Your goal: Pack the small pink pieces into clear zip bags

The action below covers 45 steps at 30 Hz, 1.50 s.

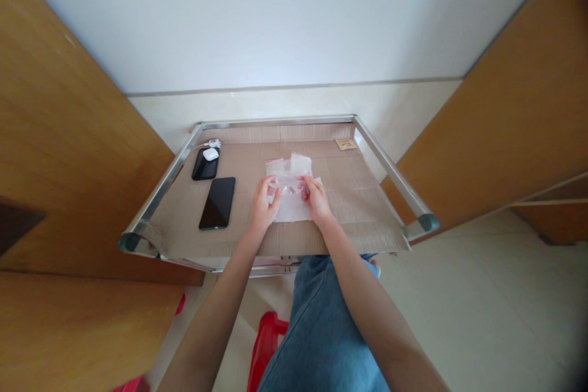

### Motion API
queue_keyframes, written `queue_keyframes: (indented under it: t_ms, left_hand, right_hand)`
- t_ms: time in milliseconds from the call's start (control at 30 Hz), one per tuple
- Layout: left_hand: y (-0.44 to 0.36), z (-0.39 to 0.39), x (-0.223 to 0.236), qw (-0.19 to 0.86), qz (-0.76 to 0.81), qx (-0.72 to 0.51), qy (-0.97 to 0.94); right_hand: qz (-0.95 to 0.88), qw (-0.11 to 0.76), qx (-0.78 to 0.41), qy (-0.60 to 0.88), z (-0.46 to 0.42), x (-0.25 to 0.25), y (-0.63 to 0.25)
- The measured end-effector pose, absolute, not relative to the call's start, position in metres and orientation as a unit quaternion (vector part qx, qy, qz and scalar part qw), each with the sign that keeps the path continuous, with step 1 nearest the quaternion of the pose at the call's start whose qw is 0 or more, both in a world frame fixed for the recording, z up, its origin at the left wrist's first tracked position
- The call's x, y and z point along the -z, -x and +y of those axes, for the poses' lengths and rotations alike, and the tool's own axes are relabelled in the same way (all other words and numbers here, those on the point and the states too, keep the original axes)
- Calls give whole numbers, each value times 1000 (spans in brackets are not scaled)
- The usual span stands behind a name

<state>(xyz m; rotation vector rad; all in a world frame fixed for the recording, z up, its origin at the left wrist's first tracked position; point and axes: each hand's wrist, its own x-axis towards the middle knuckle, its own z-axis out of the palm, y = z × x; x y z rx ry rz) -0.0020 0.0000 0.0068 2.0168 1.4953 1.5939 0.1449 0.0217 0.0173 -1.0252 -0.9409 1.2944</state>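
Observation:
A clear plastic bag (288, 180) is stretched between my two hands, just over the middle of the cardboard sheet. My left hand (264, 202) pinches its left side, thumb toward the middle. On the other side my right hand (316, 197) grips the bag's right edge, with fingers curled. Beneath them lie several thin whitish plastic bags (294, 213), spread and overlapping on the cardboard. Whether anything small is inside the held bag I cannot make out.
The cardboard (358, 196) lines a metal-framed rack (390, 165). Left of my hands lie a black phone (217, 203) and a second phone (204, 166) bearing a white earbud case (211, 154). A small tan packet (346, 144) lies far right. Below is a red stool (264, 343).

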Motion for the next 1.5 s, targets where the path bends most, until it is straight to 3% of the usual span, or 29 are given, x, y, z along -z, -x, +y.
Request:
queue_keyframes:
  t_ms: [267, 1033, 1500]
  left_hand:
    - [0, -6, -10, 49, 467, -470, -748]
    - [-3, -3, -6, 62, 471, -483, -735]
    - [-3, -2, -6, 55, 477, -478, -735]
  right_hand:
    - [-332, 568, -622, 423, 22, -17, -146]
    - [-211, 551, -730, 344, 22, -31, -157]
    - [-225, 568, -700, 370, 23, -32, -159]
